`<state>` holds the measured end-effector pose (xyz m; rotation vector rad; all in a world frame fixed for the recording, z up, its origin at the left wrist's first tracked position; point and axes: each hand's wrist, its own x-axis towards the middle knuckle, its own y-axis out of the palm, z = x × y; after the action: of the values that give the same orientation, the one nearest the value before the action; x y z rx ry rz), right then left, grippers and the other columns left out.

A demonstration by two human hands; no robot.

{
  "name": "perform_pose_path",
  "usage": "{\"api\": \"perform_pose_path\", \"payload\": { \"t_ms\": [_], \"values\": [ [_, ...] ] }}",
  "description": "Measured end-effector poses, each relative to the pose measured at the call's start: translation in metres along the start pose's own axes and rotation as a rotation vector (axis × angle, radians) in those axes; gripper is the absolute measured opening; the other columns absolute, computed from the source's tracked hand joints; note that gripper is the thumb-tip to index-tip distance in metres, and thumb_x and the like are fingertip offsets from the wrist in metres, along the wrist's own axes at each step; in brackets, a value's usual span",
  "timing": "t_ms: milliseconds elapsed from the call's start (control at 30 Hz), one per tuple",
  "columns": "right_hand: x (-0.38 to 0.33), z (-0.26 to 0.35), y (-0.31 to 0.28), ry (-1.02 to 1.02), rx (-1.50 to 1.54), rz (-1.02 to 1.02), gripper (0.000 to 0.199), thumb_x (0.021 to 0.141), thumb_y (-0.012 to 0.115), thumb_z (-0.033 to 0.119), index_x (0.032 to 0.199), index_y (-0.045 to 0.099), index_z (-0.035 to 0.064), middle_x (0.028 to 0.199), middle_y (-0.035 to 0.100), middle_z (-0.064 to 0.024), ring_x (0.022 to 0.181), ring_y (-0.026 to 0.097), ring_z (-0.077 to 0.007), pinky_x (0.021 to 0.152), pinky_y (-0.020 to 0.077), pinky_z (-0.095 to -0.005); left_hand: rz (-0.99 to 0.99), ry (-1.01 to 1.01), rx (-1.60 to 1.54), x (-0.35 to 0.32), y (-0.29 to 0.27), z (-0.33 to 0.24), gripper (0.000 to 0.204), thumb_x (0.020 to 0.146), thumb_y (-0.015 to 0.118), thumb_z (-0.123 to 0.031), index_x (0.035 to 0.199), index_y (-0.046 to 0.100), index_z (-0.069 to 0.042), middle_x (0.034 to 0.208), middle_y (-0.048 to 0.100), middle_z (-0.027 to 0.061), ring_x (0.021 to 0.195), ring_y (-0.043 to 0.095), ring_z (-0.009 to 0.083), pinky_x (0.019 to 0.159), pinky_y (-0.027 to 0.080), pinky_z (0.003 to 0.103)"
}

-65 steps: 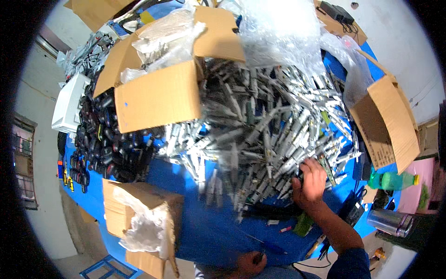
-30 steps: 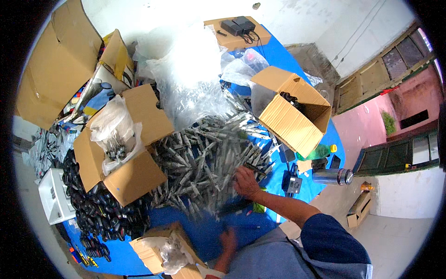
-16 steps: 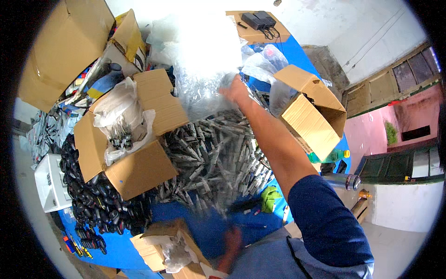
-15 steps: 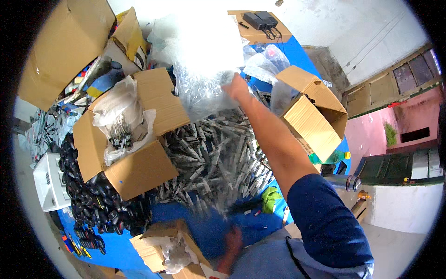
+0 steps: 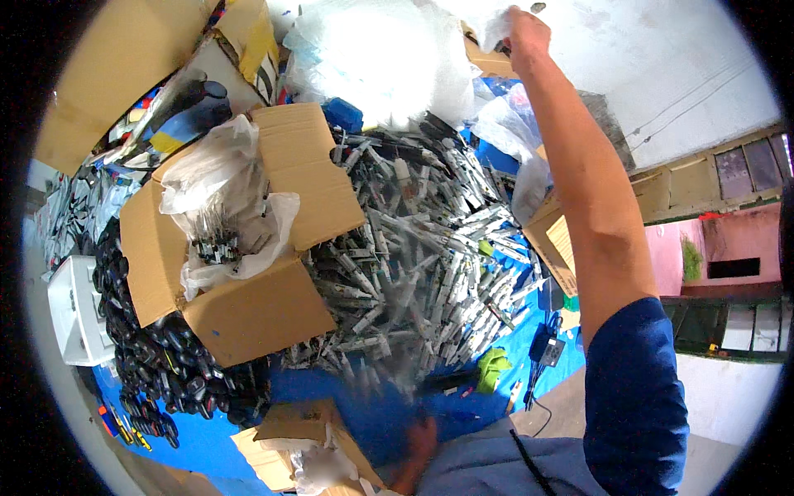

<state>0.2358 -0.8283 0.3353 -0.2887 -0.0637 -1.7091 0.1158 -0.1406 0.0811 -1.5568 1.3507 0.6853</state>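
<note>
At the top of the frame, the right hand (image 5: 526,31) pinches a clear plastic sheet (image 5: 389,50); the left hand (image 5: 418,438), bottom centre, is blurred, its grip unclear.

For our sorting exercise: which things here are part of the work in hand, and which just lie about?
In hand:
right hand raised at the clear plastic sheeting
left hand low by the heap of grey pens

Lying about:
open cardboard box with bags
black remotes
white device
green cloth
</note>
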Motion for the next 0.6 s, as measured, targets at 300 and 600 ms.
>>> {"api": "perform_pose_path", "payload": {
  "t_ms": [300,600],
  "values": [
    [0.042,-0.125,-0.013,0.01,-0.178,0.212,0.028,0.084,0.054,0.018,0.105,0.058,-0.0008,0.096,0.062,-0.0091,0.083,0.059,-0.0167,0.073,0.0475,-0.0312,0.029,0.481,0.399,-0.006,-0.017,-0.01,0.032,0.085,0.051,-0.021,0.112,0.052,-0.003,0.1,0.056,0.0152,0.087,0.057,0.027,0.076,0.046,0.042],
    [-0.041,-0.168,0.047,-0.286,-0.881,0.549,0.034,0.07,0.063,0.026,0.092,0.062,0.0006,0.089,0.064,-0.0201,0.084,0.062,-0.0313,0.077,0.048,-0.0377,-0.058,0.468,0.207,-0.002,0.016,0.026,0.032,0.085,0.049,-0.021,0.11,0.054,-0.002,0.1,0.056,0.0142,0.087,0.056,0.027,0.077,0.045,0.043]
  ]
}}
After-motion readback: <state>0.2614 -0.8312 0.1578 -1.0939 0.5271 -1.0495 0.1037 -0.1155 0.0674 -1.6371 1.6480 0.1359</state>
